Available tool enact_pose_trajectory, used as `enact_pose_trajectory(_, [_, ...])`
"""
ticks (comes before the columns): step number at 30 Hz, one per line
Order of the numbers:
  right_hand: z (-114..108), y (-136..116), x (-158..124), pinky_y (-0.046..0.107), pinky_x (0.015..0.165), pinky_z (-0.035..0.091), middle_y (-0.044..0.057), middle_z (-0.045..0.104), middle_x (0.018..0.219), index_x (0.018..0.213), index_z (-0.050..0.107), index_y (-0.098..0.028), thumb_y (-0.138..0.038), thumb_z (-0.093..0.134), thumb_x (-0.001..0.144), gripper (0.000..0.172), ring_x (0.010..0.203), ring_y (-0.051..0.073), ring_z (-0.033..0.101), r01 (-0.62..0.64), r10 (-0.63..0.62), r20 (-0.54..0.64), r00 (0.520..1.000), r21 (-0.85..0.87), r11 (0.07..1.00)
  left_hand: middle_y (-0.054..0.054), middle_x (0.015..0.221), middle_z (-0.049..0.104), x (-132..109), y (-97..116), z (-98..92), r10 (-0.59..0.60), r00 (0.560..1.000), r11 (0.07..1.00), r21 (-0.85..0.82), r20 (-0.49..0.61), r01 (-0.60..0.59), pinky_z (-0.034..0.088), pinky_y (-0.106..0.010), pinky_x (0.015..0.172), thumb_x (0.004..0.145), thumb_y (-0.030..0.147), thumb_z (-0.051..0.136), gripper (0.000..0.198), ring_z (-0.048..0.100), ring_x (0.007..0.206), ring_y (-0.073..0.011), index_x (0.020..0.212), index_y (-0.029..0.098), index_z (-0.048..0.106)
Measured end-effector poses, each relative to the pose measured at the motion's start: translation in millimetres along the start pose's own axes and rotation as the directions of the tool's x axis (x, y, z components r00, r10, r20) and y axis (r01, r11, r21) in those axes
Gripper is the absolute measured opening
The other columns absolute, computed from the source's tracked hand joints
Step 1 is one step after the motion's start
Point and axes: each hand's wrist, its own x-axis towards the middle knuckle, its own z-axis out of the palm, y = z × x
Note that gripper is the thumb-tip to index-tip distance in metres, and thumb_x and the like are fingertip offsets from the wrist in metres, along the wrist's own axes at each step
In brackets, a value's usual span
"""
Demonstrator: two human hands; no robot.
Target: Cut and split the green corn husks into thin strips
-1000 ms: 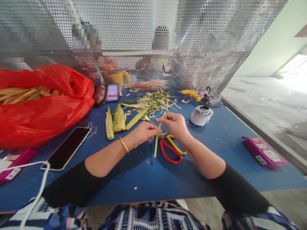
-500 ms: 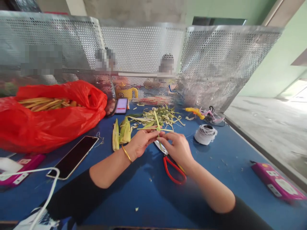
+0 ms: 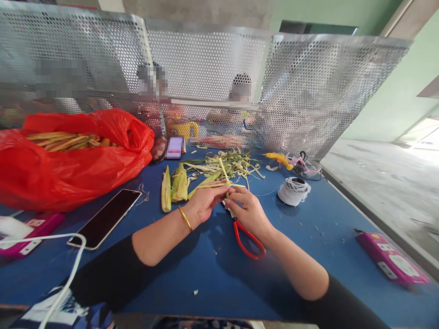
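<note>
Hands [image 3: 207, 199] [image 3: 247, 208] pinching green strips [image 3: 224, 170], lit screen [image 3: 175, 147] beyond, its markings blurred

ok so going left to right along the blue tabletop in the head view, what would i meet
First magenta power strip, dark-screened phone, narrow husk piece, wider husk piece, left hand, right hand, spool of white string, second magenta power strip
</note>
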Motion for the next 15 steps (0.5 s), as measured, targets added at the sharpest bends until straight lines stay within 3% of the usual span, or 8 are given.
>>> enact_pose_trajectory(3, [-4.4, -2.2, -1.7, 0.029, 0.070, 0.041, 0.004, 0.065, 0.074, 0.065, 0.062, -0.022, -0.031, 0.049, 0.095, 0.034, 0.071, 0.017, 0.059, -0.028, 0.011, -0.099, 0.995, -0.174, 0.984, -0.003, 0.064, 0.068, 1.7, 5.5, -1.9, -0.006, 1.000, 0.999, 0.046, 0.013, 0.006, 0.050, -0.020, 0.059, 0.077, 0.004, 0.068, 0.011, 0.062, 0.057, -0.0092, 0.068, 0.010, 0.069])
enact_pose_trajectory(5, [-6.4, -1.2, -1.4, 0.031, 0.073, 0.040, 0.006, 0.068, 0.082, 0.073, 0.064, -0.022, -0.036, 0.049, 0.095, 0.031, 0.078, 0.020, 0.060, -0.061, -0.016, -0.252, 0.967, -0.294, 0.954, -0.001, 0.060, 0.063, 1.3, 8.4, -2.8, -0.014, 0.999, 0.998, 0.067, 0.032, 0.012, 0.052, -0.021, 0.063, 0.077, 0.006, 0.068, 0.008, 0.060, 0.055, -0.0085, 0.070, 0.011, 0.069])
enact_pose_trajectory(7, [-6.3, 1.5, 0.0, 0.033, 0.078, 0.040, 0.008, 0.070, 0.088, 0.083, 0.065, -0.021, -0.038, 0.053, 0.093, 0.022, 0.083, 0.022, 0.061, -0.085, -0.023, -0.306, 0.952, -0.335, 0.938, 0.002, 0.058, 0.058, -0.2, 8.4, -2.9, -0.023, 0.998, 0.995, 0.098, 0.062, 0.017, 0.051, -0.023, 0.061, 0.076, 0.010, 0.070, 0.005, 0.056, 0.053, -0.0080, 0.071, 0.012, 0.069])
enact_pose_trajectory(10, [-2.9, 5.5, 2.2, 0.031, 0.074, 0.040, 0.003, 0.068, 0.070, 0.076, 0.062, -0.022, -0.034, 0.051, 0.094, 0.024, 0.069, 0.019, 0.060, -0.109, 0.081, -0.115, 0.990, -0.260, 0.959, 0.004, 0.055, 0.053, -2.1, 3.5, -3.1, 0.002, 0.997, 0.978, 0.206, 0.077, -0.018, 0.041, -0.020, 0.050, 0.072, 0.014, 0.073, 0.009, 0.046, 0.048, -0.0058, 0.068, 0.013, 0.065])
enact_pose_trajectory(12, [-0.7, 5.8, 2.5, 0.028, 0.068, 0.038, 0.000, 0.063, 0.058, 0.068, 0.057, -0.023, -0.029, 0.046, 0.094, 0.029, 0.058, 0.017, 0.056, -0.134, 0.135, -0.011, 0.991, -0.218, 0.967, 0.007, 0.050, 0.047, -1.7, -0.4, -3.7, 0.052, 0.996, 0.945, 0.319, 0.073, -0.073, 0.030, -0.019, 0.046, 0.070, 0.017, 0.075, 0.016, 0.038, 0.046, -0.0048, 0.063, 0.014, 0.062])
enact_pose_trajectory(15, [-0.5, 2.8, 1.3, 0.027, 0.064, 0.036, 0.000, 0.062, 0.056, 0.064, 0.055, -0.023, -0.026, 0.046, 0.091, 0.029, 0.055, 0.015, 0.053, -0.120, 0.120, -0.014, 0.993, -0.226, 0.967, 0.006, 0.051, 0.049, 0.7, -3.3, -4.8, 0.160, 0.982, 0.875, 0.446, 0.103, -0.189, 0.031, -0.020, 0.051, 0.070, 0.022, 0.076, 0.020, 0.040, 0.051, -0.0067, 0.060, 0.014, 0.061])
